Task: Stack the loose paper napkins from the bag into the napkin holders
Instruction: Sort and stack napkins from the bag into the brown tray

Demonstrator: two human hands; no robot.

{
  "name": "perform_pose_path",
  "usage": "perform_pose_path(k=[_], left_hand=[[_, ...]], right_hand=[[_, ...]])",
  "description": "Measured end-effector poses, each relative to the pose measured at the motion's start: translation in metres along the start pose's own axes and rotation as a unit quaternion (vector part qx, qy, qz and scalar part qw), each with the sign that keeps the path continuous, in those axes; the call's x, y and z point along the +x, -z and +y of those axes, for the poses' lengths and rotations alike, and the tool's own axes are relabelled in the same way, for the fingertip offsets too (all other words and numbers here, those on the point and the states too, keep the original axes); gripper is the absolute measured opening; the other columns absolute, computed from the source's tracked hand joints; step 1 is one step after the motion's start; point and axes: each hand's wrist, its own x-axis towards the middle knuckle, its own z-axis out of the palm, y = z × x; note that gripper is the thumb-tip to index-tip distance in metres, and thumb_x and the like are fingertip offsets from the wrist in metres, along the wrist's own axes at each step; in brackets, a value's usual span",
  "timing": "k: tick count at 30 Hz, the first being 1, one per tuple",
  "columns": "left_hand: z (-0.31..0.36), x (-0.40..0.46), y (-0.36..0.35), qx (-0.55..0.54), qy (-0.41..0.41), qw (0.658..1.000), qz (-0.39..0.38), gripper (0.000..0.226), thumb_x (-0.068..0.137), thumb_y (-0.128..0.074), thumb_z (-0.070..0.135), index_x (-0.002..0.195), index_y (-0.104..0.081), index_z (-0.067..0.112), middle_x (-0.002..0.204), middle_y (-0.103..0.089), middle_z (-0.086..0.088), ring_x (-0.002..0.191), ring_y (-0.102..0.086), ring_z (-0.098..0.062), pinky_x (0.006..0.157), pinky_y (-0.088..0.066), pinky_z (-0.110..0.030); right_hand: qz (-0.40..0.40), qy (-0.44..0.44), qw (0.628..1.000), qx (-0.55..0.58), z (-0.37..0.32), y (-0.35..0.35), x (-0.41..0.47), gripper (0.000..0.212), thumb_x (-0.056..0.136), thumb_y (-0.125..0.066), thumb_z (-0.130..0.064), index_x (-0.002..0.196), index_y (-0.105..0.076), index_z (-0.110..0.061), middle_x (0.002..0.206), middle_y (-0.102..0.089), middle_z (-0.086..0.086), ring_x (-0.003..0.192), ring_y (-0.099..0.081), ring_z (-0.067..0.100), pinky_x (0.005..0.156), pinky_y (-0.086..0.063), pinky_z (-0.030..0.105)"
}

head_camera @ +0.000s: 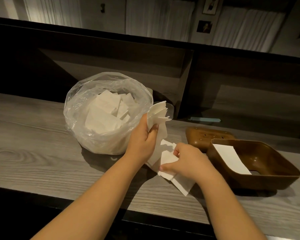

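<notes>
**Napkins between bag and holder**

A brown lid (209, 135) lay behind the holder (260, 177); the open bag (86, 122) stood left on the counter (33, 144). Our left hand (142, 141) gripped a napkin bunch (158, 111) beside the bag. Our right hand (187, 161) pinched more napkins (168, 157), just left of the holder.

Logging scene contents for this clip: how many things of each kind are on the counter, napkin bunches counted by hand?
Plastic bag of loose napkins: 1
Brown napkin holders: 2, near and far
Napkin bunches in hands: 2, left hand's, right hand's
Total: 5
</notes>
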Motion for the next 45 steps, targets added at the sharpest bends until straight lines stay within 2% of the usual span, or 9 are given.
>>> perform_pose_path(k=[8, 14, 19, 22, 26, 30, 33, 38, 45], left_hand=[[0.005, -0.003, 0.002, -0.05, 0.015, 0.999, 0.01, 0.041, 0.097, -0.045, 0.037, 0.135, -0.044, 0.023, 0.106, -0.059, 0.01, 0.097, -0.065, -0.022, 0.084, -0.057, -0.042], [0.007, -0.002, 0.002, -0.032, 0.023, 0.999, 0.021, 0.039, 0.103, -0.047, 0.025, 0.141, -0.042, 0.016, 0.117, -0.057, 0.003, 0.104, -0.056, -0.013, 0.093, -0.053, -0.039], [0.007, -0.003, 0.001, -0.09, 0.063, 0.994, 0.005, 0.032, 0.103, -0.049, 0.022, 0.134, -0.047, 0.024, 0.113, -0.06, 0.008, 0.105, -0.058, -0.009, 0.09, -0.051, -0.032], [0.013, -0.006, 0.0, -0.18, 0.117, 0.976, -0.032, 0.024, 0.102, -0.05, 0.023, 0.123, -0.05, 0.034, 0.11, -0.062, 0.015, 0.098, -0.06, 0.001, 0.08, -0.052, -0.018], [0.017, -0.006, -0.002, -0.308, 0.231, 0.919, -0.089, 0.024, 0.101, -0.053, 0.023, 0.121, -0.056, 0.036, 0.114, -0.068, 0.005, 0.105, -0.065, -0.018, 0.089, -0.055, -0.037], [0.024, -0.007, -0.001, -0.338, 0.296, 0.873, -0.188, 0.021, 0.098, -0.056, 0.023, 0.118, -0.062, 0.022, 0.097, -0.076, 0.0, 0.089, -0.071, -0.02, 0.071, -0.057, -0.033], [0.023, -0.008, 0.0, -0.359, 0.326, 0.844, -0.229, 0.023, 0.095, -0.056, 0.027, 0.113, -0.065, 0.016, 0.099, -0.076, -0.005, 0.09, -0.071, -0.024, 0.077, -0.057, -0.037], [0.019, -0.006, 0.0, -0.359, 0.36, 0.825, -0.248, 0.046, 0.098, -0.046, 0.05, 0.124, -0.064, 0.017, 0.115, -0.072, -0.013, 0.104, -0.068, -0.031, 0.086, -0.056, -0.041], [0.021, -0.006, 0.003, -0.366, 0.379, 0.805, -0.273, 0.045, 0.091, -0.056, 0.045, 0.124, -0.059, 0.015, 0.098, -0.074, -0.009, 0.086, -0.072, -0.024, 0.07, -0.058, -0.034]], right_hand=[[-0.014, 0.05, 0.998, 0.038, 0.003, 0.005, -0.001, 0.035, 0.075, -0.08, -0.045, 0.084, -0.051, -0.027, 0.085, -0.056, -0.006, 0.078, -0.055, 0.012, 0.072, -0.05, 0.028], [-0.053, 0.113, 0.98, 0.157, 0.013, 0.02, -0.008, 0.006, 0.089, -0.069, -0.031, 0.089, -0.063, -0.03, 0.083, -0.064, -0.013, 0.078, -0.063, 0.007, 0.068, -0.051, 0.02], [-0.019, 0.107, 0.876, 0.471, 0.02, 0.034, -0.016, 0.023, 0.082, -0.07, -0.029, 0.105, -0.068, -0.03, 0.095, -0.074, -0.008, 0.093, -0.07, 0.013, 0.083, -0.055, 0.036], [0.04, 0.105, 0.811, 0.574, 0.017, 0.031, -0.014, 0.033, 0.076, -0.07, -0.034, 0.108, -0.066, -0.029, 0.097, -0.074, -0.007, 0.094, -0.071, 0.017, 0.074, -0.059, 0.036], [0.109, 0.077, 0.758, 0.638, 0.013, 0.025, -0.008, 0.024, 0.084, -0.07, -0.027, 0.107, -0.065, -0.029, 0.093, -0.074, -0.009, 0.089, -0.071, 0.016, 0.067, -0.059, 0.034], [0.173, 0.109, 0.793, 0.573, 0.009, 0.017, -0.002, 0.02, 0.086, -0.07, -0.025, 0.101, -0.062, -0.036, 0.09, -0.07, -0.017, 0.085, -0.069, 0.003, 0.059, -0.055, 0.017], [0.2, 0.116, 0.804, 0.548, 0.008, 0.012, 0.003, 0.021, 0.087, -0.071, -0.024, 0.099, -0.06, -0.037, 0.094, -0.067, -0.019, 0.083, -0.067, -0.005, 0.057, -0.052, 0.012], [0.219, 0.075, 0.836, 0.498, 0.01, 0.002, 0.014, 0.028, 0.085, -0.072, -0.032, 0.111, -0.062, -0.029, 0.109, -0.067, -0.008, 0.098, -0.067, 0.012, 0.078, -0.059, 0.033], [0.307, 0.102, 0.793, 0.516, 0.012, 0.015, 0.005, 0.013, 0.092, -0.064, -0.025, 0.088, -0.059, -0.036, 0.102, -0.062, -0.01, 0.096, -0.061, 0.013, 0.07, -0.053, 0.022]])
